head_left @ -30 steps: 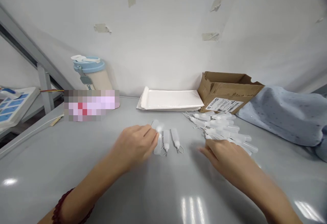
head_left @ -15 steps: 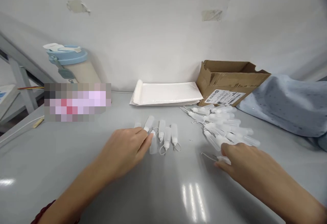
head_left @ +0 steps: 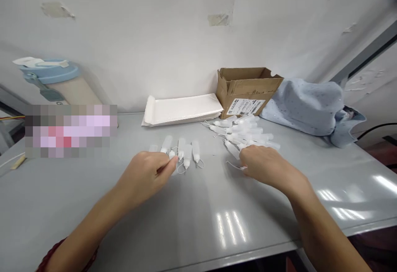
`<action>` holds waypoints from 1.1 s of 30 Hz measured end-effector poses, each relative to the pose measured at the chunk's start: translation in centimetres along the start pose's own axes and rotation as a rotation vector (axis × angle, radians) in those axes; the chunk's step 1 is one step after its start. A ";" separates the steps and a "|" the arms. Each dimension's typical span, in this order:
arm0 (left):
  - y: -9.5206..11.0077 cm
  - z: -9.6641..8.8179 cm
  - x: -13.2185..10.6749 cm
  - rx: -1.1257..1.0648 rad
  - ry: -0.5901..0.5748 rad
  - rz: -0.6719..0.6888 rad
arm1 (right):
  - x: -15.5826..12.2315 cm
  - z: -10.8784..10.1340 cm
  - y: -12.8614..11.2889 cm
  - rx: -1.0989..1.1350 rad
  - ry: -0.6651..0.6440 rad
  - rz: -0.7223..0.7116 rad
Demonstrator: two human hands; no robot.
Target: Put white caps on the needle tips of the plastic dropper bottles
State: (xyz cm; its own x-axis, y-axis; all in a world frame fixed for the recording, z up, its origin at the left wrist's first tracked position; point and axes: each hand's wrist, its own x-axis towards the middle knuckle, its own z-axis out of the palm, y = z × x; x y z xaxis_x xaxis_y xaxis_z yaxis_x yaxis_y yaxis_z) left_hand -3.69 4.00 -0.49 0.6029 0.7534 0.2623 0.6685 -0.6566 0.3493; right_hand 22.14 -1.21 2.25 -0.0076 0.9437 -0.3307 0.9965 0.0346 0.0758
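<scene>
My left hand (head_left: 149, 176) is closed, thumb against index finger, over a small group of translucent white needle-tip squeeze bottles (head_left: 196, 151). One bottle lies partly hidden behind that thumb, and I cannot make out what the fingertips hold. Just right of the hand, a bottle (head_left: 187, 154) points its thin metal tip toward me, its tethered cap looped beside it. My right hand (head_left: 266, 164) is shut on another squeeze bottle at the near edge of a larger pile (head_left: 245, 129). Only that bottle's white cap tether (head_left: 233, 165) shows clearly; the palm covers the rest.
White padded envelopes (head_left: 182, 108) lie stacked against the wall. Beside them stands an open cardboard box (head_left: 248, 94), with a light blue speckled cloth (head_left: 304, 106) to its right. A tumbler with a blue lid (head_left: 51, 75) and a blurred-out item (head_left: 71, 129) are at the left.
My view has swung to the right, showing more of the cloth and table edge. The right hand has closed further over its bottle. My left thumb now covers more of the nearby bottle.
</scene>
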 end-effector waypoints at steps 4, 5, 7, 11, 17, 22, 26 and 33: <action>0.7 0.6 -0.1 -0.054 0.073 0.045 | -0.5 -0.7 0.4 0.153 0.048 -0.143; 1.0 0.9 -0.2 -0.064 0.103 0.055 | -0.6 -1.0 0.3 0.249 0.098 -0.210; 1.4 1.3 -0.4 -0.066 0.177 0.063 | -0.9 -1.5 -0.1 0.447 0.251 -0.350; 2.0 1.9 -0.6 -0.099 0.341 0.090 | -1.1 -1.9 -1.9 0.643 0.432 -0.522; 2.1 1.6 -0.7 0.039 0.325 0.273 | 0.7 0.4 -3.4 0.721 0.328 -0.616; 1.7 2.2 -0.9 0.274 0.297 0.360 | 2.2 3.5 -3.9 0.807 0.517 -0.621; 1.6 2.8 -0.9 0.261 0.290 0.354 | 2.2 5.1 -4.6 0.870 0.542 -0.611; 1.8 2.9 -0.8 0.207 0.347 0.354 | 1.8 5.9 -4.6 0.922 0.453 -0.619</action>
State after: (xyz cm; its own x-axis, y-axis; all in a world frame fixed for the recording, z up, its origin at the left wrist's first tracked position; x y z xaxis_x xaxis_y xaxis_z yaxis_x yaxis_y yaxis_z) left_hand -1.68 2.09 -2.67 0.6510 0.4287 0.6264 0.5431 -0.8396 0.0101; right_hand 17.99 -1.65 -4.21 -0.3509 0.8865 0.3017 0.4962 0.4493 -0.7429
